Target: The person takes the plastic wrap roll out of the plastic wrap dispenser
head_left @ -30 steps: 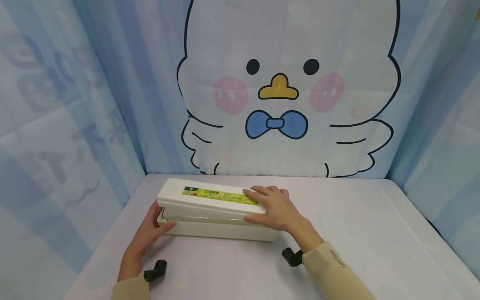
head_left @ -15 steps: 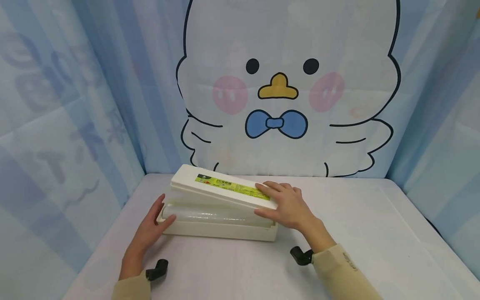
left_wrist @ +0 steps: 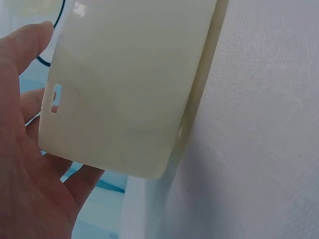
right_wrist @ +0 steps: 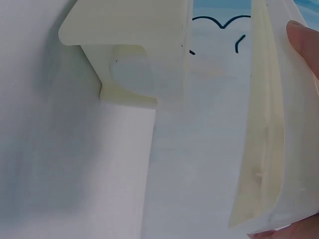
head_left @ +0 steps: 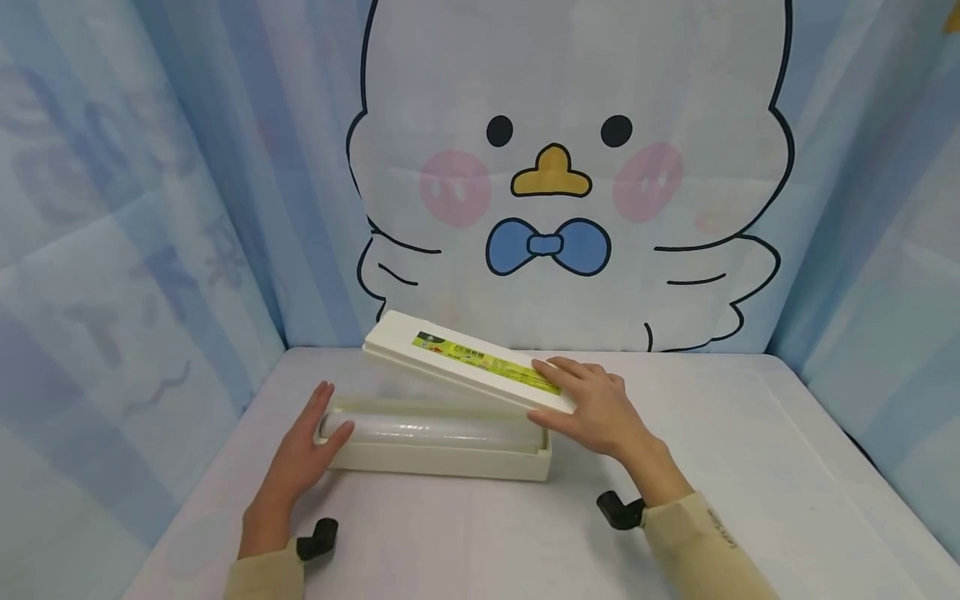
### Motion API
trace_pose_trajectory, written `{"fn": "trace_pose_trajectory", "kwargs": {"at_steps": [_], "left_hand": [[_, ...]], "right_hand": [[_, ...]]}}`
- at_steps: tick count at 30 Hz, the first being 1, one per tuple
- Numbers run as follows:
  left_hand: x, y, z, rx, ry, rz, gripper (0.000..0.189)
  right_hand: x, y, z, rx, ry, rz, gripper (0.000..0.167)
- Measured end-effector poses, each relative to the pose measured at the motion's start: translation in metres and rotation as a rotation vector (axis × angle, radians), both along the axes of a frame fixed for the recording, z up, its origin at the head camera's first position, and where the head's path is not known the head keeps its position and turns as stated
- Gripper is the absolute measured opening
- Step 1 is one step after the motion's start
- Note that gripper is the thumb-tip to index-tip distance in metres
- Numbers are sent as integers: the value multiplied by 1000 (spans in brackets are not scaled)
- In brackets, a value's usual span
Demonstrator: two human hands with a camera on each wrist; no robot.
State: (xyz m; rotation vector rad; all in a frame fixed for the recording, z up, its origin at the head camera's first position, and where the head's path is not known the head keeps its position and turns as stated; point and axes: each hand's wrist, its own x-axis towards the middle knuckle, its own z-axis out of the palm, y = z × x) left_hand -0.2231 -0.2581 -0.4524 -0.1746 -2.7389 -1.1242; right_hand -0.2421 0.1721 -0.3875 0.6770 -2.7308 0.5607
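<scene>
The left hand (head_left: pixel 296 458) stands spread around the left end of the box base (head_left: pixel 442 462), thumb and fingers apart – a light steadying touch there would likely help, without squeezing the thin-looking wall. The base rests on the bench (head_left: pixel 750 475), open side up, with the clear film roll (head_left: pixel 435 429) lying inside; better to keep the thumb off the film. The lid (head_left: pixel 453 367), slanted above and behind the base, is apart from it in the right wrist view. The right hand (head_left: pixel 592 408) holds the lid's right end between thumb and fingers. Gripped at one end, it could tip – a firm pinch and level wrist should keep it off the roll.
</scene>
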Motion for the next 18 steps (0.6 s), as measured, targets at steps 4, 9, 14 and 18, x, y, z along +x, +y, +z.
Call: {"fn": "trace_pose_trajectory", "kwargs": {"at_steps": [4, 9, 14, 18], "left_hand": [[-1, 1, 0, -8, 28, -20, 78], [-1, 4, 0, -28, 26, -21, 75], [-2, 6, -3, -51, 18, -9, 73], [-3, 8, -6, -65, 35, 2, 72]], "right_hand": [[1, 6, 2, -16, -6, -17, 75], [4, 13, 2, -30, -2, -34, 75], [6, 19, 1, -48, -9, -48, 76], [8, 25, 0, -58, -15, -61, 76]]}}
